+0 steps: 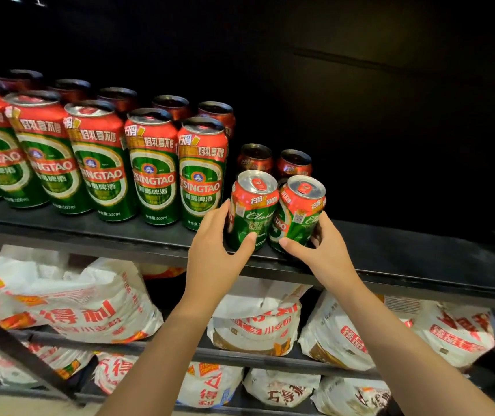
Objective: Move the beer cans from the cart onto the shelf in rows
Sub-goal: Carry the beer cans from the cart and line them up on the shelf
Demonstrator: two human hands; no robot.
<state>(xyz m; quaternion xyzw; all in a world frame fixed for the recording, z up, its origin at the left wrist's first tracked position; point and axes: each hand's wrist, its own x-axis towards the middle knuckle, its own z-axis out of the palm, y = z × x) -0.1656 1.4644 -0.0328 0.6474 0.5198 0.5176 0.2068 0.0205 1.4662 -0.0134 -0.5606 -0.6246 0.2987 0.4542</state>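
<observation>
Two short red-and-green beer cans stand side by side at the front of the dark shelf (420,253). My left hand (213,247) wraps the left short can (252,211), thumb across its front. My right hand (321,250) grips the right short can (298,214), which leans slightly to the right. Two more short cans (273,160) stand right behind them. To the left, tall Tsingtao cans (153,166) fill two rows along the shelf. The cart is out of view.
The shelf surface to the right of the short cans is bare and dark. Below, two lower shelves hold several white flour bags (90,307) with red print. A dark diagonal bar (15,349) crosses the lower left.
</observation>
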